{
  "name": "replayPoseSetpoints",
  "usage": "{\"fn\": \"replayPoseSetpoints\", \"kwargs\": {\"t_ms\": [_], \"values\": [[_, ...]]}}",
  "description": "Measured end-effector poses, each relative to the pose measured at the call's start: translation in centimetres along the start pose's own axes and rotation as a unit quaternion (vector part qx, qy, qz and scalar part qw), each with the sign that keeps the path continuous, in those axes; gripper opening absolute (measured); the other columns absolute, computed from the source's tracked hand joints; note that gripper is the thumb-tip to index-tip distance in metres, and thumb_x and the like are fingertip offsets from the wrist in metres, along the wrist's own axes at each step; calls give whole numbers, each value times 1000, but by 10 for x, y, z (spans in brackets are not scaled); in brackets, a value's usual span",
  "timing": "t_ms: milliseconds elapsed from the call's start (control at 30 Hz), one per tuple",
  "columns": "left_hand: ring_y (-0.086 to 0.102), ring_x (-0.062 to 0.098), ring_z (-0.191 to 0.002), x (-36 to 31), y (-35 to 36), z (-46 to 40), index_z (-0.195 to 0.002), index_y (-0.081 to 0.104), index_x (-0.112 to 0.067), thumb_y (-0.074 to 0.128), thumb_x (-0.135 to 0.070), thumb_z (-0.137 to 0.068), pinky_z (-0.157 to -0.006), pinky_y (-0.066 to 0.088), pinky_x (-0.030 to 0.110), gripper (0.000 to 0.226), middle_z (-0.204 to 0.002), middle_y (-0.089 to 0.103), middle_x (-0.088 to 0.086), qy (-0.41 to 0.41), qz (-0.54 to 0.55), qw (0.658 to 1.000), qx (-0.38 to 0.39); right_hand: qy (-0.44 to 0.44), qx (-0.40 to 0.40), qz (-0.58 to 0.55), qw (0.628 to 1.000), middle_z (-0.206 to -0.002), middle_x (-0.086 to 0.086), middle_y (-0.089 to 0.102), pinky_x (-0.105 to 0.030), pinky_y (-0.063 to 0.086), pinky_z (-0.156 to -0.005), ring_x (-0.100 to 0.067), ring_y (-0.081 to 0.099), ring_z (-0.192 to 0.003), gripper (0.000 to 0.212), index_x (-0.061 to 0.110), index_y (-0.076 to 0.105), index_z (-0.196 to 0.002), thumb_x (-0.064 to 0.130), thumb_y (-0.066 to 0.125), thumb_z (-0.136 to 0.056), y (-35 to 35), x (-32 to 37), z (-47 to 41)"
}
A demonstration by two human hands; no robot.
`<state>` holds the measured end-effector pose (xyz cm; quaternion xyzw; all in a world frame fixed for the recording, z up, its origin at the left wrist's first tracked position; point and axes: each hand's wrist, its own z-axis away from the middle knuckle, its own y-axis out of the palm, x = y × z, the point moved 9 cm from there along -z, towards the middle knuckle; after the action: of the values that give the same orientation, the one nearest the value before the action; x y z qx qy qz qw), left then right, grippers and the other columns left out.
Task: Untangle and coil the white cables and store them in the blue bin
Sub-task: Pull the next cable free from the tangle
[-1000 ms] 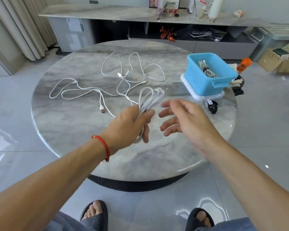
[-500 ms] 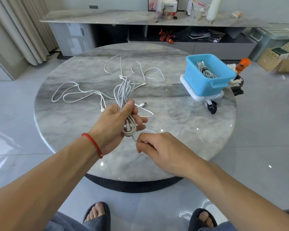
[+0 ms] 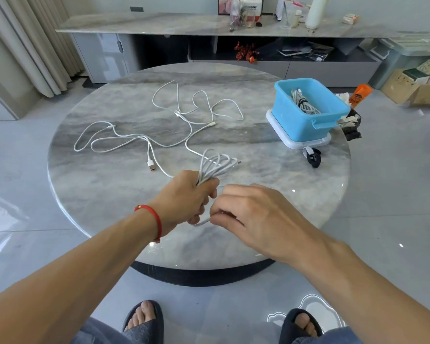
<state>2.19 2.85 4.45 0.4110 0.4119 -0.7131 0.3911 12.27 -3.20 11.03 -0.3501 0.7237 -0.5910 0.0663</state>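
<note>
Head view, looking down over both forearms: the left hand [image 3: 184, 194], a red string bracelet [image 3: 154, 219] on its wrist, is clenched around a white cable bundle [image 3: 215, 166] at centre frame, the loops fanning up and to the right above the fist. Just right of it, the right hand [image 3: 246, 214] pinches a short run of the same cable [image 3: 201, 222] that comes out below the left fist, fingers curled in, the two hands almost touching over the near part of the round marble tabletop [image 3: 109, 184].

Further up the frame, two loose white cables [image 3: 134, 140] sprawl across the tabletop in open loops, one reaching toward centre left with its plug [image 3: 151, 167] lying flat, the other curling through the upper middle. One strand trails from that spread down toward the held bundle.

Upper right, the blue bin [image 3: 305, 120] sits near the tabletop's edge on a white lid [image 3: 298, 142], with a coiled cable [image 3: 304, 104] already inside. Just below the bin lies a small black strap [image 3: 313, 158].

At the bottom edge, two feet in dark slippers [image 3: 144, 321] rest on the glossy floor.
</note>
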Motion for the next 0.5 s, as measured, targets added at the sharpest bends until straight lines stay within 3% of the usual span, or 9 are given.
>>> {"fn": "replayPoseSetpoints", "kwargs": {"t_ms": [100, 233, 300, 367, 500], "values": [[32, 17, -47, 4, 16, 3, -63, 49, -14, 53, -25, -100, -45, 32, 26, 39, -56, 39, 5, -14, -49, 996, 77, 37, -69, 12, 997, -73, 16, 47, -25, 41, -59, -6, 43, -64, 29, 24, 65, -81, 52, 75, -83, -13, -11, -1], [39, 16, -51, 14, 29, 9, -70, 49, -15, 42, -67, -94, -46, 39, 24, 57, -61, 43, 1, -65, -10, 988, 140, 123, -71, -36, 989, -67, 28, 46, -10, 29, -57, 11, 47, -65, 38, 40, 49, -76, 52, 85, -75, -20, -30, -1], [39, 16, -51, 15, 33, 10, -72, 48, -14, 33, -77, -86, -47, 40, 24, 66, -59, 44, 0, -70, -4, 985, 160, 149, -50, -46, 986, -70, 25, 51, -13, 33, -58, 8, 50, -66, 41, 38, 47, -79, 52, 85, -75, -17, -34, -1], [35, 15, -50, 13, 37, 12, -73, 45, -14, 30, -79, -84, -47, 38, 24, 68, -58, 40, -2, -69, 0, 980, 187, 170, -42, -51, 983, -75, 17, 57, -25, 45, -63, -1, 54, -68, 39, 33, 52, -85, 54, 84, -76, -17, -38, -1], [32, 17, -56, 6, 36, 19, -78, 41, -14, 45, -81, -78, -50, 36, 24, 68, -65, 34, 0, -40, -27, 967, 248, 196, -67, -35, 978, -65, 16, 51, -33, 44, -62, -5, 53, -66, 45, 28, 53, -84, 64, 78, -72, -32, -47, 1]]}}
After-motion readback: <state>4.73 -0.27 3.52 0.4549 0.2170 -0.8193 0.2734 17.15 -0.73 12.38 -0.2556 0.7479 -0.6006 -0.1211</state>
